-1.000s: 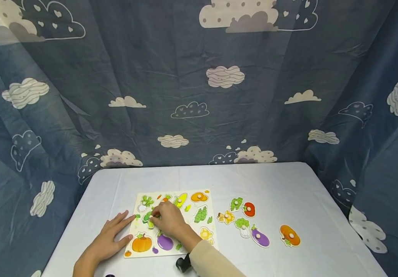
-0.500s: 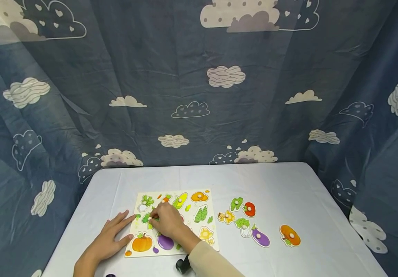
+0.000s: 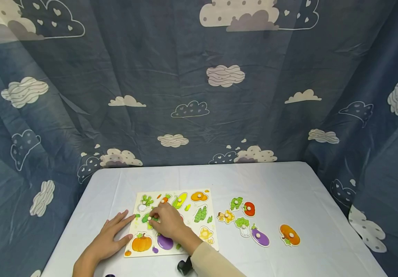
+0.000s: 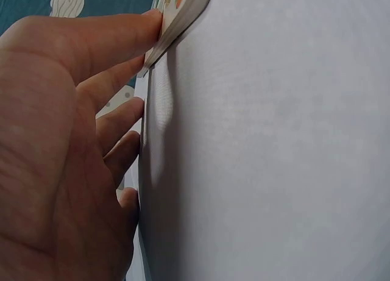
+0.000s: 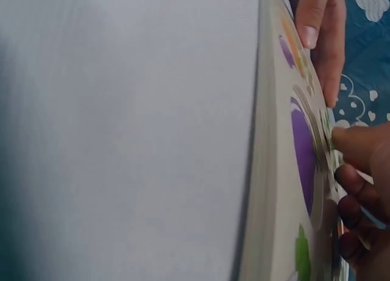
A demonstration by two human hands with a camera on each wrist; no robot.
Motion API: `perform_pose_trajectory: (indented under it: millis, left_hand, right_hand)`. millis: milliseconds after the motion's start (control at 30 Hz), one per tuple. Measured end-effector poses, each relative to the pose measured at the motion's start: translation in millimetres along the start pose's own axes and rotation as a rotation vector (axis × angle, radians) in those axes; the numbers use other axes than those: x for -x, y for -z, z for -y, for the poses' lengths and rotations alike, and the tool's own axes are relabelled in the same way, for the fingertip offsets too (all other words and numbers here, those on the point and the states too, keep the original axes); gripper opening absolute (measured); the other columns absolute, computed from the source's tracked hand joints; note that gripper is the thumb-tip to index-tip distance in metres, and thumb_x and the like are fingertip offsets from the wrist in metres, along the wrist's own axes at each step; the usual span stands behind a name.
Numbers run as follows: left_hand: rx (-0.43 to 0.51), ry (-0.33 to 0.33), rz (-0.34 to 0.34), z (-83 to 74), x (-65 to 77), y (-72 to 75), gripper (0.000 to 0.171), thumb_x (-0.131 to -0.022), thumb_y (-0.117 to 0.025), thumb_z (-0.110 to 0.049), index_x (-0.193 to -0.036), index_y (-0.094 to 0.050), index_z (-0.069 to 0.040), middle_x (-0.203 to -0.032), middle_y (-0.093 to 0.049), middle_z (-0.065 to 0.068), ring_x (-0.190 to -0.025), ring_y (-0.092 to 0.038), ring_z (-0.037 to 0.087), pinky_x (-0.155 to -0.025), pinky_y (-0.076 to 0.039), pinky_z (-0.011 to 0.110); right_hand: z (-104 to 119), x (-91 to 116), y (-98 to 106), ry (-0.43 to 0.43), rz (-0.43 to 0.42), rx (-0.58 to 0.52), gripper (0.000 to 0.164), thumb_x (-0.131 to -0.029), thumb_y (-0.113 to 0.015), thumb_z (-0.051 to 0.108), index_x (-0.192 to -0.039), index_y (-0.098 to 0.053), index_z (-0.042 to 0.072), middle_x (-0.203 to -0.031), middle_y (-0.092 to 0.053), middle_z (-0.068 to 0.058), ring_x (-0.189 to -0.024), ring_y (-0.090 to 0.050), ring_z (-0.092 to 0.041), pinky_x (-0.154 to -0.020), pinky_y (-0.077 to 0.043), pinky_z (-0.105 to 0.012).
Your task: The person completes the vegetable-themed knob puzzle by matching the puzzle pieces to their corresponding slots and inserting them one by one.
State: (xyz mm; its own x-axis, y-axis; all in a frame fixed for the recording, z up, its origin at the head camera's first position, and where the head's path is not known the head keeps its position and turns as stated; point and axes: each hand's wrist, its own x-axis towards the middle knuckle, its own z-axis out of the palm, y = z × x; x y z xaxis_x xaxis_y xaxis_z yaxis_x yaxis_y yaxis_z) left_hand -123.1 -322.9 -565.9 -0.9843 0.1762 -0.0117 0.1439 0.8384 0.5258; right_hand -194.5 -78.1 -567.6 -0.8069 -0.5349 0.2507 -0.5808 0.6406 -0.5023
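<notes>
A white puzzle board [image 3: 138, 227] with vegetable pictures lies flat on the table. My right hand [image 3: 169, 223] reaches over it, fingers curled, thumb and fingertips pinching at the knob of the green broccoli piece [image 3: 145, 218] at its left side. In the right wrist view that hand [image 5: 368, 183] is low over the board, near the purple eggplant picture [image 5: 303, 153]. My left hand [image 3: 110, 235] lies along the board's left edge, fingers extended. In the left wrist view, its thumb [image 4: 122, 40] touches the board's edge.
Right of the board lie loose knobbed pieces: lettuce [image 3: 236, 204], tomato [image 3: 249, 209], a yellow piece [image 3: 228, 217], bok choy [image 3: 243, 224], eggplant [image 3: 260, 237] and, farther right, an orange piece [image 3: 290, 234]. A black object [image 3: 184, 266] shows beside the right sleeve [image 3: 213, 259].
My right hand shifts very slightly at the broccoli piece, and its knob shows a little more beside the fingertips. The left hand, the board and the loose pieces stay in place.
</notes>
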Motion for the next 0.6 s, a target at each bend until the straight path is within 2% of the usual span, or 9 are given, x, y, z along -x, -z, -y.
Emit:
perform_pose_trajectory:
  millis: [133,233,400,600]
  left_hand:
    - [-0.008,0.0,0.003,-1.9,0.4,1.8,0.062,-0.093,-0.069,-0.05,-0.149,-0.057,-0.025,-0.163,-0.042,0.014,-0.152,-0.032,0.047,-0.122,-0.016,0.073]
    - [-0.013,-0.002,-0.007,-2.6,-0.1,2.6,0.062,-0.093,-0.069,-0.05,-0.149,-0.057,-0.024,-0.163,-0.042,0.014,-0.152,-0.032,0.047,-0.122,-0.016,0.073]
    - [0.002,0.002,-0.008,-3.6,-0.6,2.8,0.063,-0.092,-0.07,-0.049,-0.148,-0.058,-0.023,-0.163,-0.042,0.016,-0.152,-0.031,0.048,-0.122,-0.015,0.073]
    - [-0.002,0.009,0.004,-2.1,0.3,0.7,0.063,-0.092,-0.07,-0.049,-0.149,-0.057,-0.024,-0.163,-0.041,0.015,-0.152,-0.03,0.048,-0.122,-0.015,0.073]
  right_hand:
    - [-2.5,2.8,5.2,-0.062,0.026,-0.106,0.018,-0.093,-0.077,0.033,-0.105,-0.077,0.021,-0.086,-0.063,0.013,-0.08,-0.049,0.002,-0.07,-0.044,-0.013]
    - [-5.6,4.5,10.2,-0.075,0.021,-0.15,0.016,-0.094,-0.076,0.032,-0.105,-0.078,0.021,-0.089,-0.065,0.012,-0.082,-0.05,0.002,-0.071,-0.046,-0.014]
    - [-16.2,9.0,17.4,-0.069,-0.02,-0.158,0.009,-0.092,-0.078,0.028,-0.096,-0.078,0.02,-0.087,-0.066,0.011,-0.077,-0.05,0.002,-0.069,-0.044,-0.014]
    - [-31.5,15.4,27.7,-0.071,-0.046,-0.157,0.007,-0.092,-0.079,0.026,-0.094,-0.078,0.02,-0.084,-0.066,0.012,-0.073,-0.052,0.001,-0.065,-0.045,-0.013]
